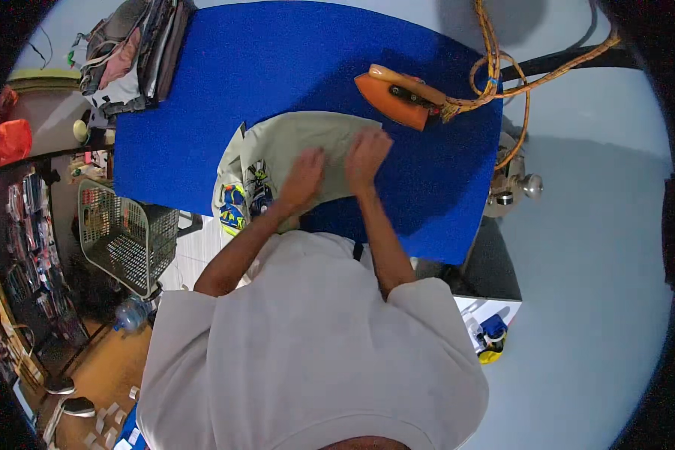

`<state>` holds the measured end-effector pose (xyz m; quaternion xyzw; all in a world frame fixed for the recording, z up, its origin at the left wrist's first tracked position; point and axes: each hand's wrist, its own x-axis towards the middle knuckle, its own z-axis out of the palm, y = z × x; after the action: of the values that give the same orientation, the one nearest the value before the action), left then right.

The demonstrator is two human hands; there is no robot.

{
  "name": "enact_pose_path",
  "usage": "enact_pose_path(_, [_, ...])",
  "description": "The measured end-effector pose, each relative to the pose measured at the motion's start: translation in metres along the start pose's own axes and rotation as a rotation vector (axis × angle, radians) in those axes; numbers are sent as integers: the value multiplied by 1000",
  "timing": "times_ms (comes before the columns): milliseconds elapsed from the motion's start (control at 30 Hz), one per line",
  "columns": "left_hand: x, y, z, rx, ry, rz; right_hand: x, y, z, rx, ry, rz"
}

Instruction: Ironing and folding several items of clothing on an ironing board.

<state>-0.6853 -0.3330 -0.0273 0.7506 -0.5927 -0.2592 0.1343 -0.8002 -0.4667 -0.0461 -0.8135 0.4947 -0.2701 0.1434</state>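
A pale khaki garment [292,135] with a colourful printed part at its left end lies on the blue cloth-covered table [236,62] before me. My left hand [305,175] rests on the middle of this garment, blurred, with its fingers bent. Against the garment's right end is my right hand [369,153], fingers curled and also blurred; whether it pinches the fabric is hidden. Just beyond that hand, an orange clothes iron [396,98] sits on the table, its handle and cord end toward the right.
A stack of folded clothes [140,62] stands at the table's far left corner. The iron's braided cord [489,62] loops up at the right. A plastic basket [129,236] is left of the table, with a water bottle [132,314] below it. Packaged goods [34,225] hang farther left.
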Motion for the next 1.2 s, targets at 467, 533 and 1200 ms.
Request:
enact_pose_path(467, [22,8,-28,38,69,153,122,26,-90,-284,-52,-288])
enact_pose_path(533, [19,14,-25,52,125,145,194,38,-99,-207,-436,-370])
enact_pose_path(1200, [72,-94,-84,-43,190,-201,-28,-43,-110,-2,-661,-227])
